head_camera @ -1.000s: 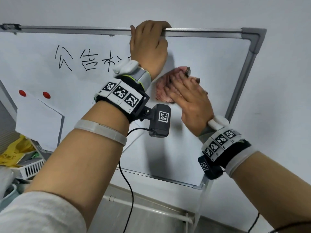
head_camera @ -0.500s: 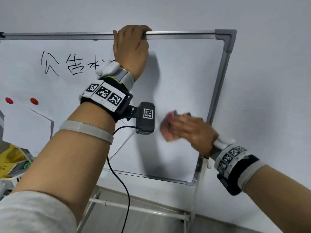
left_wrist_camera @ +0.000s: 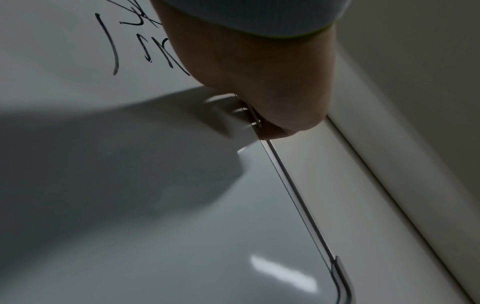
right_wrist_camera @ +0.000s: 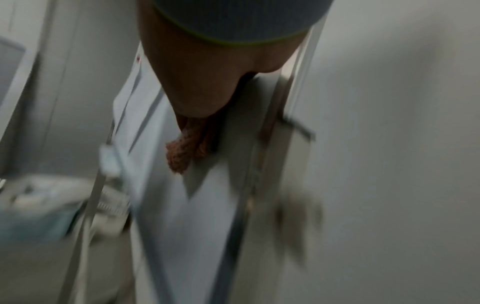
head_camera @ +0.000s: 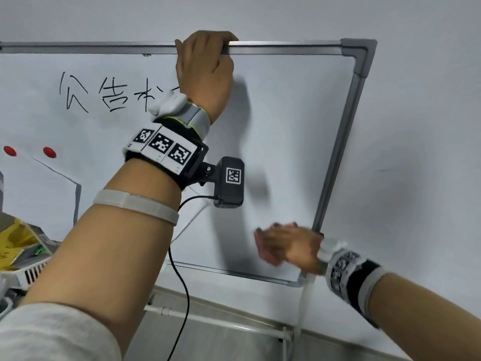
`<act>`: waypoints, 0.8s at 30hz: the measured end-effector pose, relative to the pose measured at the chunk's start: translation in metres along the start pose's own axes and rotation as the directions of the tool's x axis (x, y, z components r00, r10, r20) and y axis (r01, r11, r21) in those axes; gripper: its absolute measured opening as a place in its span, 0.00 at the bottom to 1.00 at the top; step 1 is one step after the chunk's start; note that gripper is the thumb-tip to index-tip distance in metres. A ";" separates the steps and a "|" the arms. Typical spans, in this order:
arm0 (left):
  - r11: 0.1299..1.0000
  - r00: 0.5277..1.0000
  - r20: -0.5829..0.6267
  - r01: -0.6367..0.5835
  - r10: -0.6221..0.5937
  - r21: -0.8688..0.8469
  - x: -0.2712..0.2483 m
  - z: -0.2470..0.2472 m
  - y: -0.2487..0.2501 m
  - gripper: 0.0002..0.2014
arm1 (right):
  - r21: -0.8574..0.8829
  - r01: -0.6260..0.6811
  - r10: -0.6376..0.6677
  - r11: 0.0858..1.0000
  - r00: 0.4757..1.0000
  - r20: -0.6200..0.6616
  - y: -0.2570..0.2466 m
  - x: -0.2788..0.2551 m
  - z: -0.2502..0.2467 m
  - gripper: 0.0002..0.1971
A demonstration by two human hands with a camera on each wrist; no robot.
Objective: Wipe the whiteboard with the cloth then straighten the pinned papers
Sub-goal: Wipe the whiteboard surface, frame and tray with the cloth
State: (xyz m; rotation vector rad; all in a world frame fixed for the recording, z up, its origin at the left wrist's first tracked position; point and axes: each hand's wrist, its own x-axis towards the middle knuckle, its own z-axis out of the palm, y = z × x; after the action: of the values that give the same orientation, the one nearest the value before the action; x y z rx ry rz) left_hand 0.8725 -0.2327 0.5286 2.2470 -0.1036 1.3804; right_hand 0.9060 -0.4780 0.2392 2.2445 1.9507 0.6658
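Fingers of the left hand (head_camera: 205, 63) curl over the top rail of the whiteboard (head_camera: 286, 126), gripping the frame and steadying it; the left wrist view shows them hooked over that metal edge from close up. Going left to right across the board: two red magnets (head_camera: 49, 151) pin the papers (head_camera: 36, 188) at the far left, their edges sitting crooked; next come the black marker characters (head_camera: 104, 96), which run in a horizontal line along the upper part of the board up to the left wrist. Well to the right and lower down, near the bottom right corner, the right hand (head_camera: 289, 247) lies flat against the board with fingers stretched out, pressing the pink cloth (right_wrist_camera: 185, 142) beneath them. The head view is blurred there, and only the right wrist view shows the cloth poking out past the fingertips.

So what I judge decides the next stroke is this: the writing lies up and to the left of the cloth, across most of the board's width, with the left forearm standing between the two. The right hand is the one holding the cloth, yet the left is much nearer the ink. The right arm reaches in from the lower right, wrist low, palm to the board.
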 end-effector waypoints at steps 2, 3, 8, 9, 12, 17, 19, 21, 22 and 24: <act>1.000 1.000 0.005 0.016 -0.016 -0.019 0.000 0.001 0.002 0.24 | -0.056 -0.009 -0.003 0.998 0.977 -0.213 0.023 0.051 -0.040 0.19; 1.000 1.000 0.010 0.016 -0.016 -0.017 0.000 0.000 0.003 0.24 | -0.080 0.078 -0.103 0.994 0.918 -0.383 0.038 0.076 -0.062 0.20; 1.000 0.999 0.031 0.009 -0.009 -0.006 0.000 -0.005 0.001 0.25 | -0.025 -0.290 0.203 0.957 0.726 -0.657 0.069 0.107 -0.127 0.22; 1.000 1.000 0.029 0.006 -0.006 -0.010 0.000 -0.006 -0.001 0.25 | 0.022 -0.323 0.276 0.946 0.771 -0.574 0.063 0.099 -0.114 0.25; 0.999 0.999 0.052 0.013 -0.012 -0.031 0.000 -0.008 0.000 0.25 | 0.105 -0.313 0.329 0.944 0.917 -0.225 0.011 0.068 -0.054 0.22; 0.999 0.998 0.052 -0.032 0.033 -0.012 -0.007 -0.008 0.006 0.25 | 0.153 -0.165 0.143 0.974 0.979 0.143 -0.047 -0.023 0.064 0.18; 0.998 0.997 0.047 -0.058 0.057 0.022 -0.009 -0.010 0.005 0.24 | 0.106 -0.083 0.077 0.991 0.995 0.060 -0.043 -0.025 0.080 0.15; 0.995 0.996 0.049 -0.072 0.069 0.063 -0.009 -0.013 0.004 0.24 | 0.069 -0.012 0.011 0.998 1.000 0.021 -0.043 -0.012 0.073 0.15; 0.994 0.996 0.062 -0.073 0.068 0.085 -0.011 -0.014 0.003 0.24 | 0.026 0.005 -0.005 1.000 1.000 -0.004 -0.042 -0.003 0.061 0.14; 0.987 0.992 0.094 -0.100 0.088 0.127 -0.013 -0.017 0.003 0.26 | 0.010 -0.008 0.009 1.000 0.996 -0.091 -0.037 0.020 0.034 0.15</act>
State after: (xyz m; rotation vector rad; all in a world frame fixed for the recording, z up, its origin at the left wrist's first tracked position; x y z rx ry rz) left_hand 0.8511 -0.2302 0.5250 2.4413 -0.1553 1.3720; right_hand 0.8868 -0.4451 0.2012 2.2672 1.9904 0.7744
